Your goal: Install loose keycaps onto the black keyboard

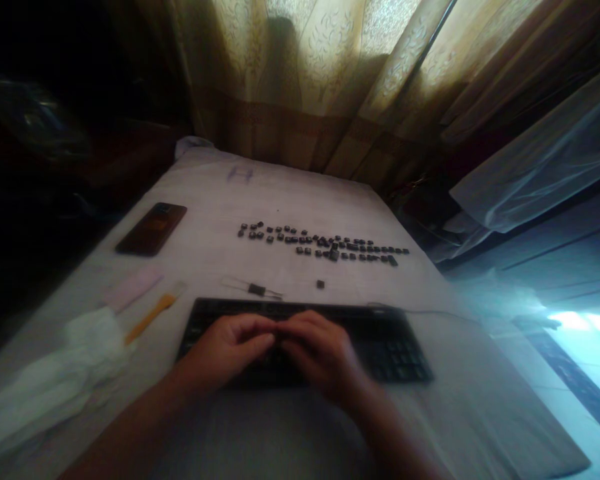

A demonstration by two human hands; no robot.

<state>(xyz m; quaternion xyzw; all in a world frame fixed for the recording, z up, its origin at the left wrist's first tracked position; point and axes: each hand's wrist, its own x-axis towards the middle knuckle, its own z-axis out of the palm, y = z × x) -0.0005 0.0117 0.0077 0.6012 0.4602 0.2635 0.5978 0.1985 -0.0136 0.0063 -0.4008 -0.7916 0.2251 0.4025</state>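
A black keyboard [397,350] lies flat on the white-covered table, its number keys showing at the right end. Over its middle, my left hand [230,341] and my right hand [320,347] meet with fingertips pinched together. Whatever is between those fingers is too dark and small to make out. Just behind the keyboard are a wire keycap puller [257,289] with a dark middle and one loose keycap [321,284]. Farther back, many black keycaps [353,247] are spread in uneven rows.
On the left lie a phone [151,229], a pink cloth or pad [133,287], a brush with a yellow-orange handle [150,319] and a crumpled white cloth [90,347]. The keyboard's cable [445,313] runs off rightward. Patterned curtains [325,73] hang behind the table.
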